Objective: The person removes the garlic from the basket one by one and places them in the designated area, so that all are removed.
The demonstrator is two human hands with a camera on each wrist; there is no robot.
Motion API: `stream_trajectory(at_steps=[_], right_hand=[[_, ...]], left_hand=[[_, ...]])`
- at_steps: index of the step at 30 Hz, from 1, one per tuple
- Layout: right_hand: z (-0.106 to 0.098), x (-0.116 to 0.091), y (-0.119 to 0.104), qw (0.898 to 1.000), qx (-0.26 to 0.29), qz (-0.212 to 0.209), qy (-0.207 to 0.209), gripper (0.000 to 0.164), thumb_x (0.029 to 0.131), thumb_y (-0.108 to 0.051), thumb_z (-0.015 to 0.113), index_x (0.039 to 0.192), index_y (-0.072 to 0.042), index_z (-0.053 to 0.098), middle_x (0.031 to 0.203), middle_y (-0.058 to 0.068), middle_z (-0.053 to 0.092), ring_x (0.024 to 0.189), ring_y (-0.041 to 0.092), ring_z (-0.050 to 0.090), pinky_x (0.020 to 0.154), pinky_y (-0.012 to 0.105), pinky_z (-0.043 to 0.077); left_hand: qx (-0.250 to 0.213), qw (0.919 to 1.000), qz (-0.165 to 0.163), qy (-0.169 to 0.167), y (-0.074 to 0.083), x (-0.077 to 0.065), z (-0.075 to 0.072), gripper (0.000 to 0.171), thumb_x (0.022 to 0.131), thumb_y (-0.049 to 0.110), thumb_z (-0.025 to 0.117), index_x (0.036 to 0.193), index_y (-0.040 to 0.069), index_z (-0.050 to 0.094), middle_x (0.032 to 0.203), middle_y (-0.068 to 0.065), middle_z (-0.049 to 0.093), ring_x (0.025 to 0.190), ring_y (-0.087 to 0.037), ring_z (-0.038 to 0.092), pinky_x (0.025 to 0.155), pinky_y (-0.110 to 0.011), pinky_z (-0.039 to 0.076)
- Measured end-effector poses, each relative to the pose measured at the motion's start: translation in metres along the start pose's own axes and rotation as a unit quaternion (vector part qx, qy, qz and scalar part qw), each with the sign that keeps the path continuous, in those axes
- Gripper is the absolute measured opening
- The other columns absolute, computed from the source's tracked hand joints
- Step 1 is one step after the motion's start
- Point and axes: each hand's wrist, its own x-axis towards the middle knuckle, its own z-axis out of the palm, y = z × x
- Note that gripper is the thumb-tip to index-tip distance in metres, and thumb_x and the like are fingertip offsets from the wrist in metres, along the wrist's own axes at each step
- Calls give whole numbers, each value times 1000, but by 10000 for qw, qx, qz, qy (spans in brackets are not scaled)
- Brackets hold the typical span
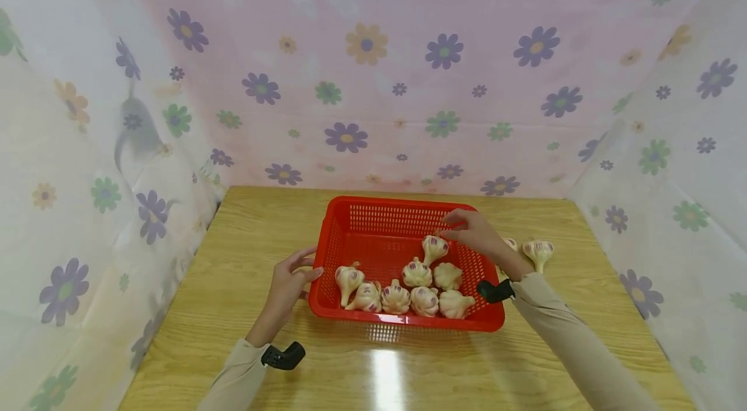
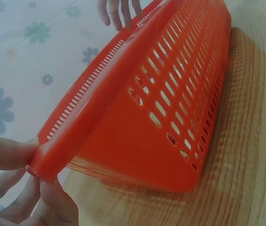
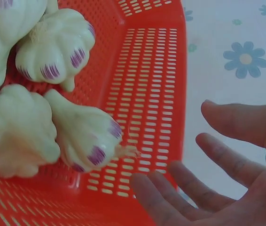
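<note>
A red plastic basket (image 1: 373, 246) stands on the wooden table with several garlic bulbs in it, mostly along its near side. My left hand (image 1: 286, 288) is at the basket's left end. In the left wrist view its thumb (image 2: 11, 153) and fingers pinch the corner of the rim (image 2: 53, 157). Over the basket's right part hovers my right hand (image 1: 475, 233), close to a garlic bulb (image 1: 434, 249) lying inside. The right wrist view shows that hand's fingers (image 3: 199, 188) spread and holding nothing, apart from the purple-streaked bulb (image 3: 88, 136).
To the right of the basket, more garlic bulbs (image 1: 538, 252) lie on the table (image 1: 262, 223), one partly hidden behind my right wrist. Flower-patterned cloth (image 1: 397, 106) hangs at the back and along both sides.
</note>
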Motion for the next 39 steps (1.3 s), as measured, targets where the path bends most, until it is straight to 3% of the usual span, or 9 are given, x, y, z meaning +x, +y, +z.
stream_trajectory(at_steps=[9, 14, 22, 30, 35, 39], right_hand=[[11, 6, 6, 9982, 262, 525, 103, 50, 90, -26, 66, 127, 3, 50, 126, 25, 49, 107, 41, 53, 87, 51, 49], [17, 12, 12, 9952, 507, 835, 89, 54, 89, -29, 67, 128, 3, 49, 121, 24, 51, 97, 42, 56, 82, 51, 50], [27, 23, 25, 9900, 596, 1278, 86, 54, 87, -31, 69, 124, 2, 46, 114, 18, 52, 89, 32, 54, 80, 46, 51], [40, 33, 30, 9875, 500, 1477, 223, 44, 85, -25, 72, 107, 0, 44, 86, 12, 47, 64, 27, 47, 63, 42, 46], [45, 37, 30, 9849, 466, 1645, 259, 51, 84, -22, 73, 114, 0, 38, 93, 14, 45, 71, 30, 50, 66, 41, 47], [47, 38, 30, 9839, 471, 1703, 251, 48, 82, -20, 74, 108, 0, 39, 93, 15, 45, 76, 32, 51, 69, 43, 47]], left_hand=[[10, 10000, 29, 29, 0, 0, 0, 46, 83, 2, 65, 128, 12, 59, 109, -17, 61, 73, -23, 63, 48, -31, 52], [-5, 10000, 4, 25, 1, 0, 0, 46, 83, 2, 65, 128, 13, 58, 109, -17, 61, 74, -23, 63, 48, -32, 53], [21, 10000, -64, 67, 1, 0, 1, 47, 83, 3, 66, 128, 13, 59, 108, -16, 61, 74, -21, 63, 48, -33, 53], [21, 9999, -53, 100, -1, 1, 1, 46, 83, 2, 66, 127, 13, 59, 108, -15, 61, 74, -22, 63, 49, -34, 53], [19, 10000, -16, 81, -2, 1, 1, 46, 83, 2, 65, 127, 13, 59, 107, -16, 61, 74, -23, 63, 49, -34, 53], [24, 10000, 5, 84, -2, 1, 0, 46, 83, 2, 65, 127, 13, 59, 108, -16, 61, 74, -22, 63, 49, -34, 53]])
